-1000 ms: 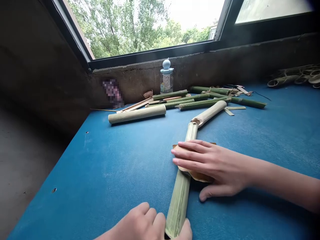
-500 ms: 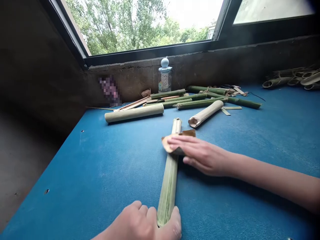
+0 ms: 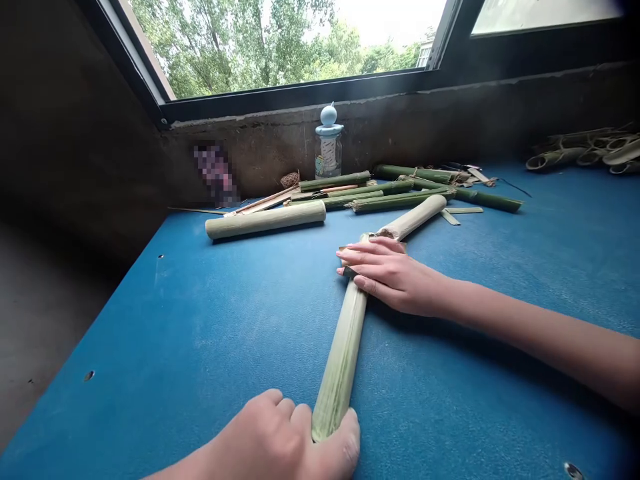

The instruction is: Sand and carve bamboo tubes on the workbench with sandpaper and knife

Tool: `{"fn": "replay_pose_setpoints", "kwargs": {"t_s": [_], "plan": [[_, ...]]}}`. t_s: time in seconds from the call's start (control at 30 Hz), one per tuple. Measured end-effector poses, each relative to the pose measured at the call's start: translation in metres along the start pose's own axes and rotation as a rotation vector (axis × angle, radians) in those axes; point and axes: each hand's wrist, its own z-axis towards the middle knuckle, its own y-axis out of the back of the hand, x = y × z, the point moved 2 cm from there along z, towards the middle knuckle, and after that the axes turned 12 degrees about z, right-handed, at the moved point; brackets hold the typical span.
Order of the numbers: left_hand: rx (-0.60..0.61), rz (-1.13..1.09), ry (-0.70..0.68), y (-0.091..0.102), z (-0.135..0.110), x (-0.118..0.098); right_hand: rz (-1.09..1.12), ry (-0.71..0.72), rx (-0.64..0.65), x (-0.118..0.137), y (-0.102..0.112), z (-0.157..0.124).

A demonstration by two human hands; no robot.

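A pale green, scraped bamboo tube [image 3: 339,360] lies lengthwise on the blue table [image 3: 240,320], pointing away from me. My left hand [image 3: 295,437] is closed around its near end. Near the far end, my right hand [image 3: 393,273] presses a piece of sandpaper [image 3: 349,272] over the tube, its fingers bent across the top. Most of the sandpaper is covered by the hand; only brown and dark edges show. Just beyond the fingers is the rough end of a second pale bamboo tube [image 3: 417,217], close to the far end of the first.
Another pale tube [image 3: 265,221] lies at the back left. Behind are several green bamboo sticks [image 3: 395,200], a ball of twine [image 3: 290,179] and a clear jar with a blue lid [image 3: 329,150]. Cut bamboo pieces [image 3: 595,155] are piled at the far right, below the window [image 3: 280,47].
My right hand has slid the sandpaper farther along the tube, toward its far end. The tube's far end has swung slightly right. My left hand keeps its hold.
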Motion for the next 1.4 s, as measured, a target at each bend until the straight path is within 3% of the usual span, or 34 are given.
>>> {"fn": "replay_pose_setpoints", "kwargs": {"t_s": [0.13, 0.2, 0.27, 0.33, 0.37, 0.43, 0.53, 0.6, 0.67, 0.73, 0.8, 0.97, 1.03, 1.1, 1.17, 1.3, 1.4], "plan": [[-0.033, -0.014, 0.009, 0.0, -0.001, -0.001, 0.275, 0.285, 0.084, 0.053, -0.017, -0.009], [-0.053, -0.012, 0.001, 0.001, -0.001, -0.001, 0.336, 0.41, 0.148, 0.059, -0.02, -0.011], [-0.059, -0.013, 0.016, 0.002, -0.001, 0.0, 0.296, 0.382, 0.079, 0.038, -0.015, -0.007], [-0.035, -0.03, 0.042, 0.003, 0.0, 0.002, 0.175, 0.207, -0.075, 0.005, -0.006, -0.002], [-0.022, -0.056, 0.045, 0.004, 0.001, 0.004, 0.124, 0.118, -0.084, -0.005, -0.005, -0.001], [0.001, -0.105, 0.038, 0.004, 0.003, 0.007, 0.108, 0.057, -0.084, -0.006, -0.007, -0.003], [0.013, -0.144, 0.009, 0.004, 0.006, 0.008, 0.239, 0.251, 0.062, 0.026, -0.019, -0.011], [0.016, -0.13, -0.006, 0.003, 0.007, 0.008, 0.284, 0.357, 0.104, 0.033, -0.02, -0.012], [0.001, -0.115, -0.015, 0.004, 0.007, 0.008, 0.223, 0.294, 0.044, 0.016, -0.013, -0.009], [-0.011, -0.115, -0.02, 0.005, 0.007, 0.009, 0.088, 0.101, -0.077, -0.007, -0.003, -0.006], [-0.021, -0.116, -0.029, 0.006, 0.008, 0.009, 0.054, 0.038, -0.092, -0.01, -0.001, -0.007], [0.0, -0.086, -0.049, 0.007, 0.008, 0.01, 0.25, 0.389, 0.076, 0.022, -0.013, -0.012], [-0.008, -0.077, -0.039, 0.008, 0.009, 0.011, 0.196, 0.353, 0.012, 0.008, -0.008, -0.01], [-0.016, -0.07, -0.037, 0.008, 0.009, 0.011, 0.081, 0.181, -0.077, -0.011, 0.0, -0.007], [0.003, -0.083, -0.042, 0.006, 0.008, 0.009, 0.079, 0.156, -0.078, -0.009, 0.0, -0.008], [-0.038, -0.2, 0.069, 0.0, 0.003, 0.006, 0.273, 0.46, 0.072, 0.043, -0.019, -0.016], [-0.016, -0.304, 0.139, -0.003, 0.002, 0.007, 0.258, 0.573, 0.091, 0.037, -0.019, -0.016]]}}
